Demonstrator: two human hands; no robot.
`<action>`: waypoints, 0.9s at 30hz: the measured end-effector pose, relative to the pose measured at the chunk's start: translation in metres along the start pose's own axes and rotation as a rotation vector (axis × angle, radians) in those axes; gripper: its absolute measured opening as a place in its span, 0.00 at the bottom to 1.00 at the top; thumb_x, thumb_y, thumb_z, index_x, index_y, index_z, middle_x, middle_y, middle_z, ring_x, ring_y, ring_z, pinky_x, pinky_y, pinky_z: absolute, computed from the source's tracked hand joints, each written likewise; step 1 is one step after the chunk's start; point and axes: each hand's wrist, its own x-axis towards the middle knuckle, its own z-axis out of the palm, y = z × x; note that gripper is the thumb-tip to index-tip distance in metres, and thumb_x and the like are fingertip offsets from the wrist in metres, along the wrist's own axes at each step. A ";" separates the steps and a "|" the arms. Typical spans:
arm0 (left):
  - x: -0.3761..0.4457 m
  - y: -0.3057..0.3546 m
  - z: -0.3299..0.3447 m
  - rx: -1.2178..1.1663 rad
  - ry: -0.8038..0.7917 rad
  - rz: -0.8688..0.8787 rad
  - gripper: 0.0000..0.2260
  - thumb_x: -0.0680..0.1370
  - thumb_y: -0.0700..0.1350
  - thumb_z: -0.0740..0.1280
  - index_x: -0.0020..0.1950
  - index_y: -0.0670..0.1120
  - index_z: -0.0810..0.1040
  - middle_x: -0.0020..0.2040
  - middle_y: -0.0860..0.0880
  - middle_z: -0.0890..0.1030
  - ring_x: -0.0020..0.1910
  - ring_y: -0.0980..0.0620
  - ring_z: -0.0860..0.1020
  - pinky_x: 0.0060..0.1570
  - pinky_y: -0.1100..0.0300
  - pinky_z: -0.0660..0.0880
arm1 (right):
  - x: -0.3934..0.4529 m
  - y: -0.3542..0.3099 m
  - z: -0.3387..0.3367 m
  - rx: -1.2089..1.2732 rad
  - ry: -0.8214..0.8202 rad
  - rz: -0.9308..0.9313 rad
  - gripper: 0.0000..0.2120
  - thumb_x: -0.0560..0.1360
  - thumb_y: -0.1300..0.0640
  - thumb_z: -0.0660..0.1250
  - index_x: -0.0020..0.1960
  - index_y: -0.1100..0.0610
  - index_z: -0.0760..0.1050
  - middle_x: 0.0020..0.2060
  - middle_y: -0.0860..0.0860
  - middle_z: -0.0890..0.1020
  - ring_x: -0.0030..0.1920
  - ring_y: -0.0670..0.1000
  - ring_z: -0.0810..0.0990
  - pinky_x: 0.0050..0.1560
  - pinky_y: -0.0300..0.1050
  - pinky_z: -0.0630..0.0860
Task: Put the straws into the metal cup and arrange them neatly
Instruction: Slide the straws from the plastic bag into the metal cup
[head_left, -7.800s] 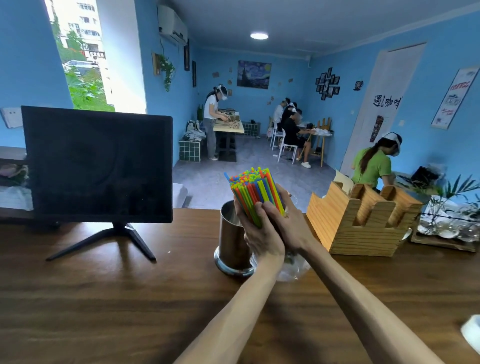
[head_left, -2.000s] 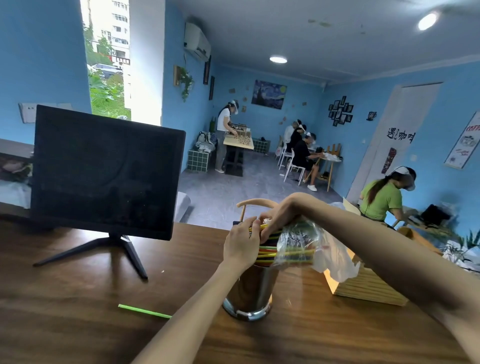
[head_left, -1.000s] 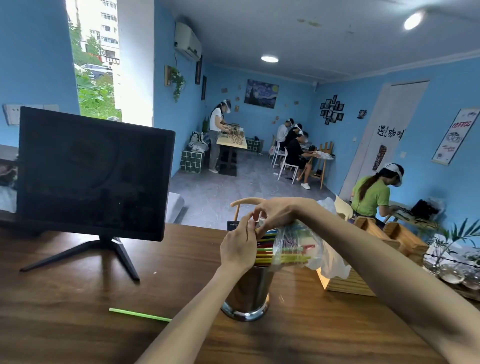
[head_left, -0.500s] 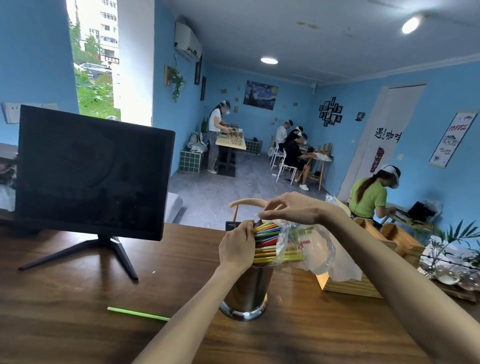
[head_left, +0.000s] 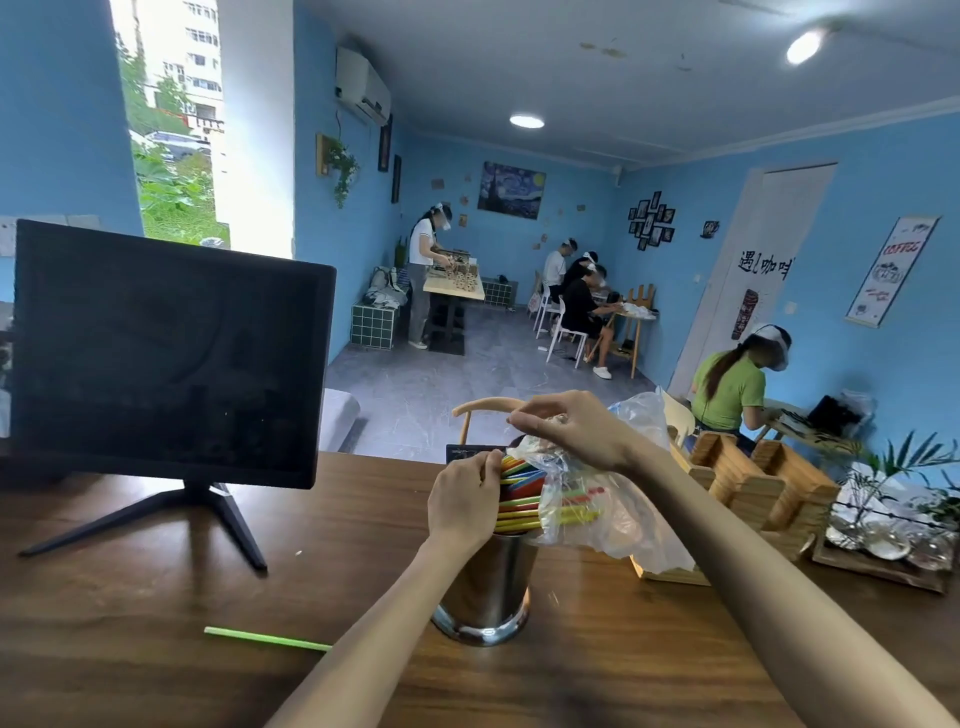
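Note:
A shiny metal cup (head_left: 485, 587) stands on the wooden counter (head_left: 156, 597) in front of me. Just above its rim, a bundle of coloured straws (head_left: 522, 499) lies sideways, its right part still inside a clear plastic bag (head_left: 602, 509). My left hand (head_left: 465, 499) grips the bare left end of the bundle. My right hand (head_left: 571, 426) pinches the top edge of the bag above the straws. One loose green straw (head_left: 267, 638) lies flat on the counter, left of the cup.
A black monitor (head_left: 166, 358) on a stand fills the counter's left side. A wooden slotted holder (head_left: 753, 488) stands right of the cup, with a tray of glassware and a plant (head_left: 893, 525) beyond it. Several people work at tables behind the counter.
My right hand has lifted from the straws to the bag's top edge and drawn the bag rightward, baring more of the straws. My left hand keeps its grip over the cup.

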 end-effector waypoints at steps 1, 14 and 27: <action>0.000 -0.001 0.000 0.005 -0.013 0.003 0.19 0.87 0.54 0.53 0.59 0.50 0.82 0.51 0.49 0.84 0.49 0.50 0.81 0.47 0.58 0.74 | -0.002 -0.001 -0.003 0.023 -0.007 -0.001 0.06 0.79 0.40 0.64 0.46 0.31 0.79 0.42 0.19 0.77 0.49 0.29 0.78 0.46 0.26 0.69; -0.007 0.005 -0.004 -0.162 -0.009 -0.017 0.18 0.87 0.53 0.49 0.64 0.53 0.78 0.52 0.52 0.84 0.51 0.53 0.80 0.47 0.58 0.71 | -0.026 0.024 0.041 -0.014 0.204 -0.099 0.22 0.78 0.34 0.61 0.60 0.46 0.82 0.61 0.35 0.77 0.64 0.31 0.71 0.60 0.28 0.66; -0.013 0.005 -0.002 -0.157 0.027 0.020 0.16 0.87 0.50 0.51 0.55 0.52 0.79 0.48 0.52 0.84 0.50 0.50 0.80 0.44 0.59 0.66 | -0.022 0.027 0.068 -0.011 0.251 -0.078 0.20 0.83 0.40 0.58 0.71 0.46 0.75 0.72 0.41 0.72 0.73 0.40 0.67 0.73 0.46 0.66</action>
